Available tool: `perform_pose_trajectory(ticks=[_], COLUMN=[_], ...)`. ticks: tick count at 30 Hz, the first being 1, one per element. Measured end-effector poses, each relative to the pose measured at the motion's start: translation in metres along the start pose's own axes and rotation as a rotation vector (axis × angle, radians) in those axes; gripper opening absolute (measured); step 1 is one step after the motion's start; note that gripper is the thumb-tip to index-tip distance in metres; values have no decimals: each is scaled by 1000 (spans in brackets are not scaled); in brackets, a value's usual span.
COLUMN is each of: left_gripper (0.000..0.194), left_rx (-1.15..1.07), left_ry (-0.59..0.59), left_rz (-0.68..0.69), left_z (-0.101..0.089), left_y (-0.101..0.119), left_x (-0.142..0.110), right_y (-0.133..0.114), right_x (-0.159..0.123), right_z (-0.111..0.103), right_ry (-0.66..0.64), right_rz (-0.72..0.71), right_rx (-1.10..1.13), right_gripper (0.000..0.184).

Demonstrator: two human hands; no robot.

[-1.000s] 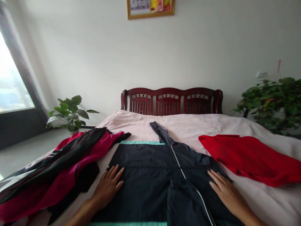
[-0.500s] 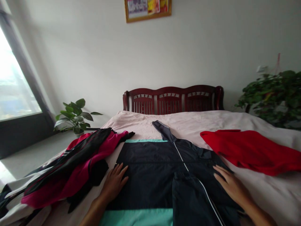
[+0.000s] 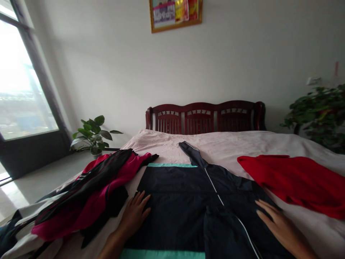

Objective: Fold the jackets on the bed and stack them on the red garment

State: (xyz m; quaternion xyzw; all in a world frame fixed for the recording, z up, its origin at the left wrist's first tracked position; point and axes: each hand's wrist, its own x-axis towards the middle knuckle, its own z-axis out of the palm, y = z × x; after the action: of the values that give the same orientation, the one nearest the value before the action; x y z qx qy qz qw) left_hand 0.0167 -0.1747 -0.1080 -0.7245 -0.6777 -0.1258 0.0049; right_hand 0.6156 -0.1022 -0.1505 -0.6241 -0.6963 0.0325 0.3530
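A dark navy jacket [image 3: 183, 208] with teal bands and a thin white stripe lies spread flat on the bed. My left hand [image 3: 134, 214] rests flat on its left edge, fingers stretched out and apart. Over on the jacket's right edge my right hand [image 3: 280, 225] also lies flat with its fingers extended. Neither hand grips the cloth.
A magenta and black garment [image 3: 88, 194] lies heaped to the left, a red garment [image 3: 293, 180] to the right, all on a pale pink bedsheet [image 3: 229, 147]. A dark wooden headboard [image 3: 206, 117] stands behind, with potted plants [image 3: 93, 135] on both sides and a window at left.
The view has shifted slightly, so everything sits a little more to the right. Both hands stay flat on the jacket's edges, each a bit lower in the picture.
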Motion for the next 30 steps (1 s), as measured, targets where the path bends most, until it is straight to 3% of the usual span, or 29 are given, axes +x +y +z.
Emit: perform_pose_trajectory(ticks=[12, 23, 30], left_gripper=[51, 52, 53], left_rx=[-22, -33, -19], left_ry=[11, 5, -29], left_rz=[2, -4, -21], left_z=[-3, -5, -8], left_y=[3, 4, 6], left_x=[-2, -2, -2], right_y=[-6, -24, -12], right_x=[0, -1, 0], right_z=[-9, -16, -11], right_ry=[-25, -13, -6], right_rz=[-88, -64, -79], right_rx=[-29, 11, -11], right_gripper=[48, 39, 42])
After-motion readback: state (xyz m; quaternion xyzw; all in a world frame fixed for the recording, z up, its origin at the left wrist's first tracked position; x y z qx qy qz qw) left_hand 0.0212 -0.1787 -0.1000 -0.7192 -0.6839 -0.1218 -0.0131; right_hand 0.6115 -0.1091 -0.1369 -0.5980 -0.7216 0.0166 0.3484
